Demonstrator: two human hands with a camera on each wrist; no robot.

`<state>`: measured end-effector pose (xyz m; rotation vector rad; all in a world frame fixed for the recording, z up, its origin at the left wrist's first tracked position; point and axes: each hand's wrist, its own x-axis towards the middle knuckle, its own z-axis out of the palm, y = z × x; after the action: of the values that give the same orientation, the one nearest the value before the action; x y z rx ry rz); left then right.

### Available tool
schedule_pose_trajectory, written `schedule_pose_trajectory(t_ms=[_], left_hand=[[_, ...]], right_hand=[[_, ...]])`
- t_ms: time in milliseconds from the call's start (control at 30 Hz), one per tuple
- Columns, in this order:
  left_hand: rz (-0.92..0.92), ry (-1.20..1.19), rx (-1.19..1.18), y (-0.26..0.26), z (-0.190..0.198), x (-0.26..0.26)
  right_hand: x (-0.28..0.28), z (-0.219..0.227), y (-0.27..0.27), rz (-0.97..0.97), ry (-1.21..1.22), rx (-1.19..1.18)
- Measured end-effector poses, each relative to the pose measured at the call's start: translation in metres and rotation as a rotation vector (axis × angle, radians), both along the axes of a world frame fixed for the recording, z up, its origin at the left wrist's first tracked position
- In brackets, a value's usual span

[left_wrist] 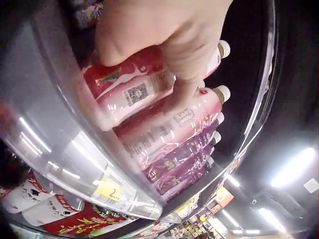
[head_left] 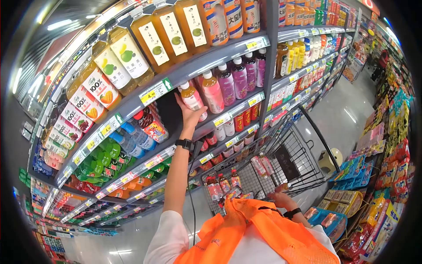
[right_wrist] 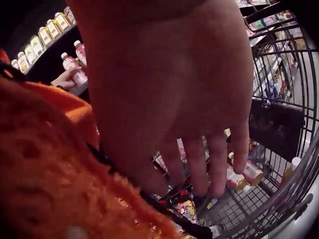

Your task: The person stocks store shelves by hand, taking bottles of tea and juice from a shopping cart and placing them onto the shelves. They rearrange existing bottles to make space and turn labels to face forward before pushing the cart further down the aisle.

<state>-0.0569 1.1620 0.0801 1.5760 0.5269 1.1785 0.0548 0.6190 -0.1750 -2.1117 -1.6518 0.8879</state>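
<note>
My left hand grips a pink-labelled bottle at the front of the middle shelf; in the left wrist view the hand curls over the bottle, thumb against its side. A second pink bottle stands right beside it, then purple bottles. My right hand is low over the shopping cart; in the right wrist view the hand has its fingers extended and holds nothing. Pink bottles and several red-labelled bottles lie or stand in the cart.
Large juice bottles fill the shelf above. Blue-capped water bottles and green bottles are to the left. Packaged goods line the right side of the aisle. A price-tag rail edges the shelf.
</note>
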Motion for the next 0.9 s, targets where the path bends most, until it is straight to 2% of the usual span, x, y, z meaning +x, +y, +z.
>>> schedule_pose_trajectory(t_ms=[133,233,333,400,467,567,600,633,700,767,833,900], left_hand=[[0.014,-0.035,0.015,-0.005,-0.006,0.012],[0.015,-0.026,-0.005,-0.005,-0.004,0.012],[-0.023,-0.029,-0.047,-0.011,0.002,0.012],[-0.073,-0.009,-0.075,-0.007,0.0,0.01],[-0.09,-0.003,-0.083,-0.005,-0.004,0.01],[-0.06,-0.026,-0.061,-0.004,-0.007,0.018],[-0.044,-0.034,-0.055,-0.005,-0.005,0.018],[-0.029,-0.038,-0.053,-0.003,-0.008,0.019],[0.028,-0.032,0.071,0.009,-0.023,0.021],[0.023,-0.008,0.085,0.006,-0.018,0.02],[-0.069,-0.019,0.116,0.023,-0.033,0.018],[-0.019,0.109,0.129,0.021,-0.034,0.015]], right_hand=[[-0.003,0.0,0.005,0.09,-0.078,-0.086],[0.001,-0.005,0.004,0.036,-0.095,-0.031],[0.0,0.024,0.01,0.044,-0.15,0.012],[-0.001,0.026,0.009,0.043,-0.169,0.022],[-0.002,0.018,0.006,0.039,-0.162,-0.003],[0.002,-0.024,-0.007,0.048,-0.166,-0.022],[-0.006,0.0,-0.005,0.011,-0.155,-0.023],[-0.009,0.022,-0.001,0.005,-0.045,-0.03],[0.0,-0.04,-0.019,0.044,-0.049,0.107],[-0.01,0.022,-0.012,-0.039,-0.125,-0.059],[-0.011,0.013,-0.015,-0.06,-0.111,-0.078],[-0.013,0.028,-0.011,-0.055,-0.092,-0.146]])
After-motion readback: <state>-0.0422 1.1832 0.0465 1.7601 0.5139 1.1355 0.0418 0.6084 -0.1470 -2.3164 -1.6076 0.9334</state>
